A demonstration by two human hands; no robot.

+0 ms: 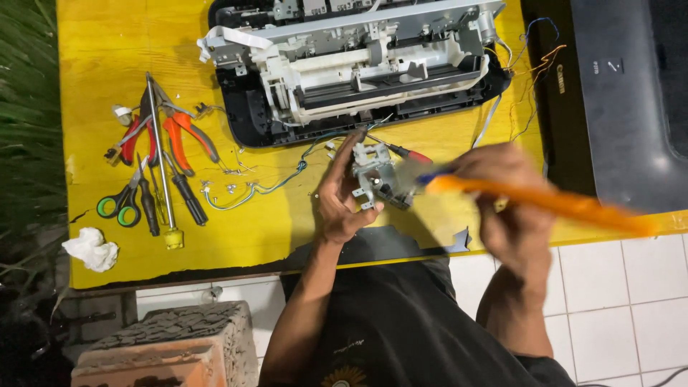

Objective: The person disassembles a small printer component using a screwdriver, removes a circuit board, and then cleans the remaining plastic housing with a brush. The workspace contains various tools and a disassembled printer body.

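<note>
Left hand (342, 204) holds a small grey-and-white printer part (376, 179) just above the yellow counter (107, 43), its fingers (347, 150) clenched round the left side; right hand (510, 208) is closed on an orange-handled brush (545, 202) whose working end meets the part; judgement: the step goes best with the part held steady and tilted toward the brush, strokes kept light near the thin white tabs; brush and right hand are motion-blurred, so the tip is probably bristles but hard to confirm; a red-handled screwdriver (401, 150) lies just behind the part; left on the counter sit green-handled scissors (119, 206) and orange pliers (183, 136); farther back, the opened printer chassis (358, 64) is cut off at the top edge; loose wires (534, 79) trail to its right.
</note>
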